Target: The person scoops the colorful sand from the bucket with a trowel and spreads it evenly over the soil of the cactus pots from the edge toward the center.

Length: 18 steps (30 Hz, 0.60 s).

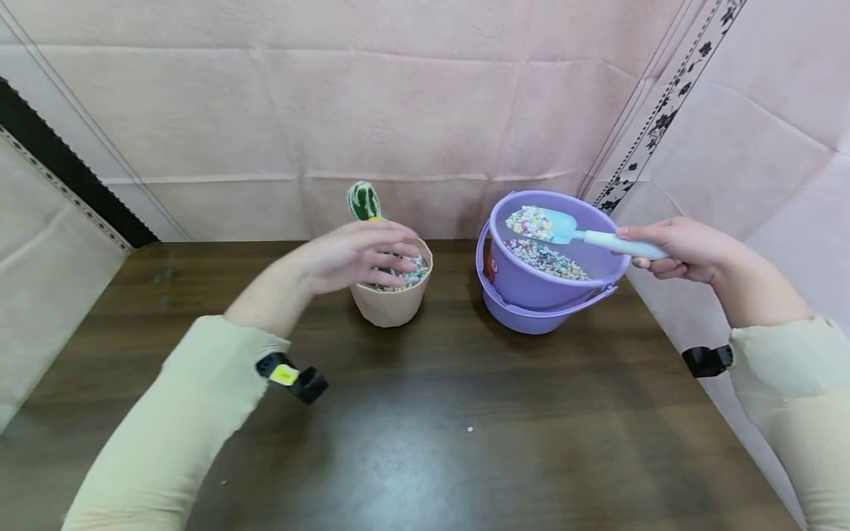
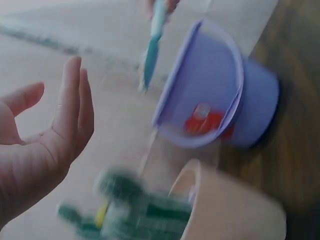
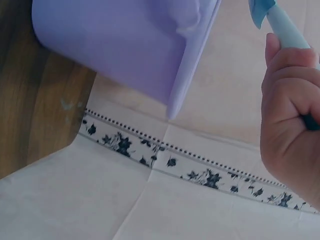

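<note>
My right hand [image 1: 677,247] grips the pale blue handle of a small shovel [image 1: 563,227]. A heap of pastel pebbles [image 1: 529,223] lies on its blade, above the mouth of a purple bucket [image 1: 551,291]. More multicoloured pebbles [image 1: 544,258] cover the bucket's bottom. My left hand [image 1: 358,254], fingers extended and slightly spread, hovers at the beige pot [image 1: 392,304] and hides part of it in the head view. Pebbles fill this pot around a green knitted cactus [image 1: 363,200]. In the left wrist view the left palm [image 2: 35,155] holds nothing, and the cactus [image 2: 165,215] is blurred.
The pot and bucket stand side by side near the back of the dark wooden table [image 1: 398,442]. One white pebble [image 1: 470,429] lies on the tabletop in front. Pale cloth [image 1: 398,110] hangs behind, and a floral-trimmed cloth [image 3: 150,155] borders the right side.
</note>
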Each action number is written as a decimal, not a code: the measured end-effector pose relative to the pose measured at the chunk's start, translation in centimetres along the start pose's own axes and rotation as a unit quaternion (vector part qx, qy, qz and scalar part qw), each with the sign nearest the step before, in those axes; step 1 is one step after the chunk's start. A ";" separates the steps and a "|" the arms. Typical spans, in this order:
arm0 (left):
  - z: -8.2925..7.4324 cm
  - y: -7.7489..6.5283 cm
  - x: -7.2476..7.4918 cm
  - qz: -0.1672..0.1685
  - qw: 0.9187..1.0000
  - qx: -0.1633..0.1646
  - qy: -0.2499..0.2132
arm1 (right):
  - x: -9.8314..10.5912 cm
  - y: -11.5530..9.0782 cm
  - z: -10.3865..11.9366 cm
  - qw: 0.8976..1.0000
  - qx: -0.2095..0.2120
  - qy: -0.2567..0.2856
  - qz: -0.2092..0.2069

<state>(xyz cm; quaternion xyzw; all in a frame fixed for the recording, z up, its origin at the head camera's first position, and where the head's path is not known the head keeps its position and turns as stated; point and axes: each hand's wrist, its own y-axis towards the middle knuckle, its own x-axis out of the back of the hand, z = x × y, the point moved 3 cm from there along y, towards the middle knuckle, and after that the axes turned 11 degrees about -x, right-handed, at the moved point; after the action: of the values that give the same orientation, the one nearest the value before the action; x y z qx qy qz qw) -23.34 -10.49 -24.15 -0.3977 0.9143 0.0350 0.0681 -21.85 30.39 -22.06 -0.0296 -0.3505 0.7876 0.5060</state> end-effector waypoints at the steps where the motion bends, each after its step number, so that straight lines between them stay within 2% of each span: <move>1: -0.1 -0.8 1.0 0.000 1.000 -0.003 0.004 | -0.2 0.0 0.1 1.000 0.004 0.003 0.008; 4: 0.0 -2.6 3.8 -0.015 1.000 -0.005 0.014 | -1.0 0.1 0.6 1.000 0.010 0.004 0.012; 7: 0.8 -3.3 6.3 -0.046 0.999 0.007 0.019 | -1.9 0.1 1.0 1.000 0.011 -0.004 0.000; 10: 2.3 -3.0 8.3 -0.105 0.994 0.035 0.018 | -2.9 0.2 1.3 1.000 0.004 -0.011 -0.018; 14: 4.5 -2.3 10.4 -0.193 0.979 0.070 0.003 | -4.4 0.4 1.6 0.999 -0.013 -0.013 -0.037; 18: 6.1 -1.3 10.9 -0.223 0.970 0.093 0.021 | -5.9 0.7 2.1 0.999 -0.013 -0.016 -0.036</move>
<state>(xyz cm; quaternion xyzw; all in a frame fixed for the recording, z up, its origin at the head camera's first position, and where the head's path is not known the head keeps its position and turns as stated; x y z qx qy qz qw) -29.16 -18.48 -31.80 -0.5844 0.8028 -0.0750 0.0913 -20.33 24.31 -22.72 -0.0110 -0.3695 0.7644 0.5283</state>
